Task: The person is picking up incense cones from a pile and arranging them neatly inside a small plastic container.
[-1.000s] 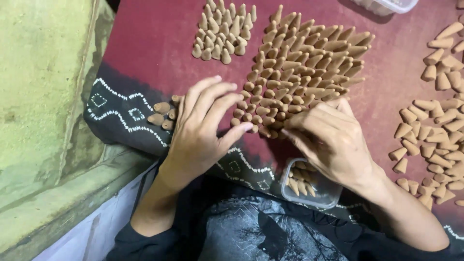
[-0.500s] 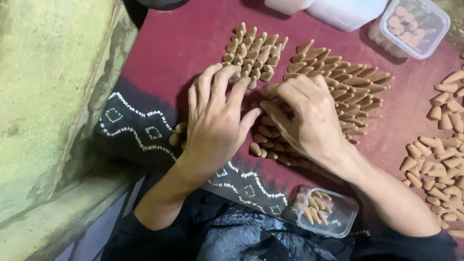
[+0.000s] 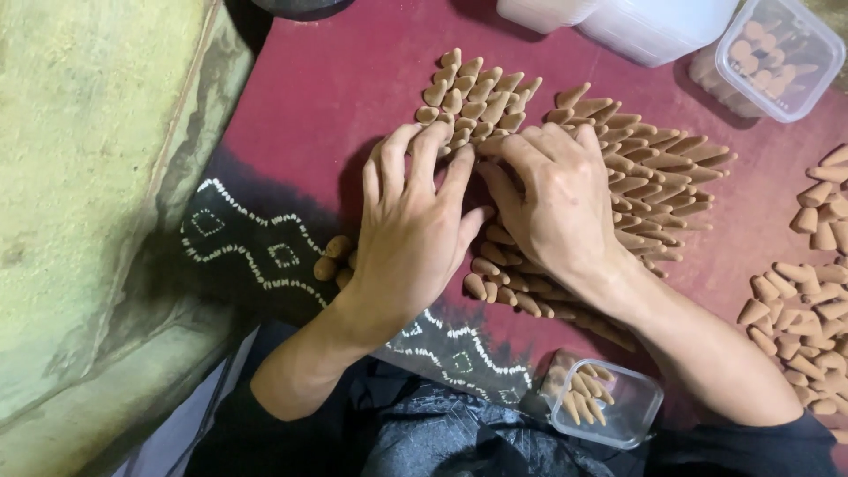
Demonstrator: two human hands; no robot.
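Observation:
A big heap of tan incense cones (image 3: pixel 654 190) lies on a dark red cloth (image 3: pixel 344 97). My left hand (image 3: pixel 415 225) rests flat, fingers spread, on the cloth at the heap's left edge, fingertips touching the cones. My right hand (image 3: pixel 552 208) lies palm down on the heap beside it, fingers curled among the cones; whether it grips any is hidden. A smaller cluster of cones (image 3: pixel 473 93) sits just beyond both hands. A few loose cones (image 3: pixel 334 258) lie left of my left wrist.
A small clear plastic box (image 3: pixel 609 402) with a few cones sits near my lap. Another clear box (image 3: pixel 777 57) with cones stands at the far right, next to white containers (image 3: pixel 618 22). More cones (image 3: pixel 804 309) cover the right side. A greenish stone ledge (image 3: pixel 88 194) borders the left.
Both hands have moved away from me, from the near edge of the heap up toward the smaller cluster. The view has shifted, so the boxes at the far right came into sight.

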